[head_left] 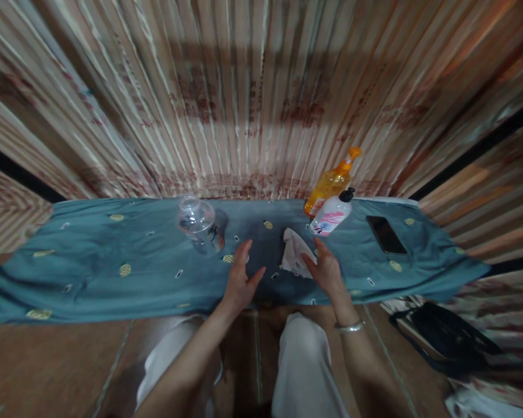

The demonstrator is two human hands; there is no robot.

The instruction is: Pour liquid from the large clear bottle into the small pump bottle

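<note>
My left hand is over the front middle of the table, thumb and fingers apart, holding nothing that I can see. To its left stands a clear plastic bottle that looks uncapped. A crumpled pale cloth lies right of centre. My right hand, a bracelet on its wrist, is at the cloth's right side with thumb and fingers spread; the thumb overlaps the cloth, and I cannot tell whether it touches. Just beyond that hand is a white and pink bottle with a black top, in front of an orange pump bottle.
A dark phone lies at the right of the teal tablecloth, which is printed with pineapples. Striped curtains hang close behind the table. A black bag rests low at the right, beside the tiled floor.
</note>
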